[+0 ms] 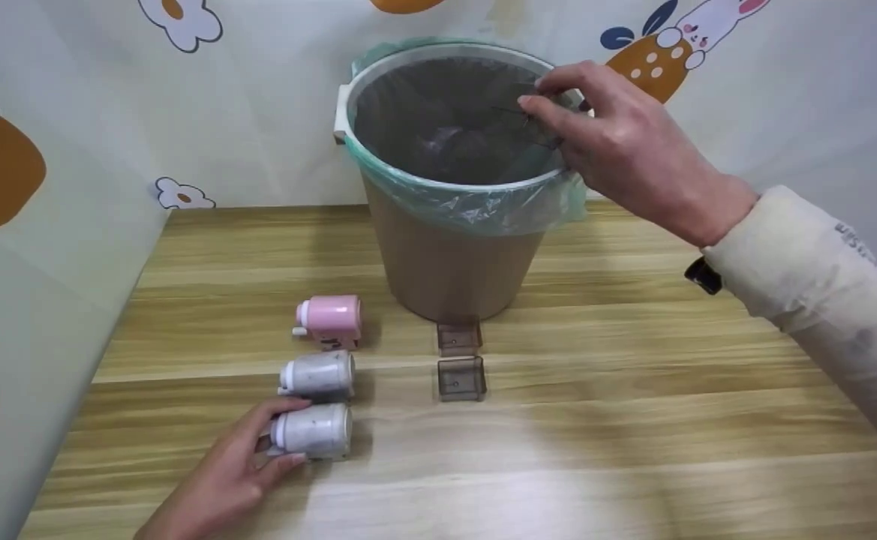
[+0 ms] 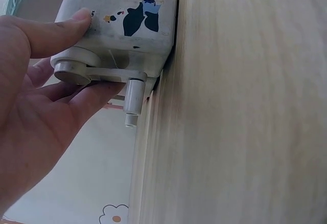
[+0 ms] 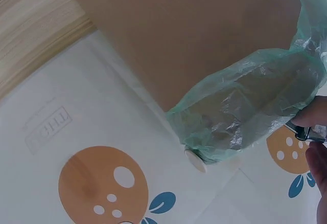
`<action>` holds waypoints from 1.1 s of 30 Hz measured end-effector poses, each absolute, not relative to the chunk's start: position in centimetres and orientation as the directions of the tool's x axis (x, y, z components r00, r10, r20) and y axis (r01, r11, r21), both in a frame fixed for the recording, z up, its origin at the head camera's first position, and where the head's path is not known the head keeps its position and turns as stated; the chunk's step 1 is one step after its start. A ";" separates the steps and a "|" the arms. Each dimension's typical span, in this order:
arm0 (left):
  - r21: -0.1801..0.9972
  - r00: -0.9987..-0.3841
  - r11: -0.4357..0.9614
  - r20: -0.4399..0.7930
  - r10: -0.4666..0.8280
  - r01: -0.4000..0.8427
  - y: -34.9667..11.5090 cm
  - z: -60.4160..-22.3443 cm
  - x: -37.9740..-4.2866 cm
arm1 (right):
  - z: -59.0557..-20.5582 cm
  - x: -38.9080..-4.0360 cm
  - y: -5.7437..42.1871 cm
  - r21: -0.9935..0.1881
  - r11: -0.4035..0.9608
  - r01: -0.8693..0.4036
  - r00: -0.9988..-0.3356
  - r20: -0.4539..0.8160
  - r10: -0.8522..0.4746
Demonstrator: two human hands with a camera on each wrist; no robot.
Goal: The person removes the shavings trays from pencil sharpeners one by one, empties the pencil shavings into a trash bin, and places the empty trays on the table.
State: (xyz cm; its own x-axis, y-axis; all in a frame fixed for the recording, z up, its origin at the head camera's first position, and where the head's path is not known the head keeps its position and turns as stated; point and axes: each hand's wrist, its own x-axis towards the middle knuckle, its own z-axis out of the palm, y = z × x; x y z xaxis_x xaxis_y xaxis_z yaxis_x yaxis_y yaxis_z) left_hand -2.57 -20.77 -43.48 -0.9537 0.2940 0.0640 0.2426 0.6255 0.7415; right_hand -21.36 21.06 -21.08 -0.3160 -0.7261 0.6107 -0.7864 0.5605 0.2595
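Observation:
My left hand [image 1: 220, 472] grips the nearest white hand-crank pencil sharpener [image 1: 319, 430], thumb on one side and fingers on the other. In the left wrist view its crank [image 2: 134, 96] hangs at the end facing me, and dark printed figures mark its side. Over the mouth of the bin [image 1: 453, 262], my right hand [image 1: 633, 142] pinches a see-through dark shavings drawer [image 3: 302, 132] at the right rim. Much of that drawer is hidden behind the fingers. A second white sharpener [image 1: 321, 374] and a pink sharpener [image 1: 335, 313] lie in line beyond my left hand.
Two see-through brown shavings drawers [image 1: 462, 379] lie on the wooden table [image 1: 633, 375] in front of the bin. A green plastic liner [image 1: 483, 214] folds over the bin's rim. Behind stands a pale wall covering [image 1: 273, 112] with cartoon prints.

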 end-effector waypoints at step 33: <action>0.740 -0.957 0.631 0.059 0.284 0.232 -20.6 -43.4 -2.6 | -20.8 -20.8 20.6 0.636 0.430 -0.641 -0.178 0.422 -0.889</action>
State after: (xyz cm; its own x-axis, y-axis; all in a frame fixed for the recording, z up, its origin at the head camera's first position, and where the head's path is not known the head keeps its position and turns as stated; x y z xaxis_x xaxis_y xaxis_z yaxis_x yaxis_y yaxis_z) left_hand -2.59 -20.64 -43.40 -0.9572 0.2836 0.0585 0.2322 0.6312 0.7401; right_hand -20.83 20.63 -20.78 -0.1776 -0.8890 0.4221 -0.6411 0.4299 0.6357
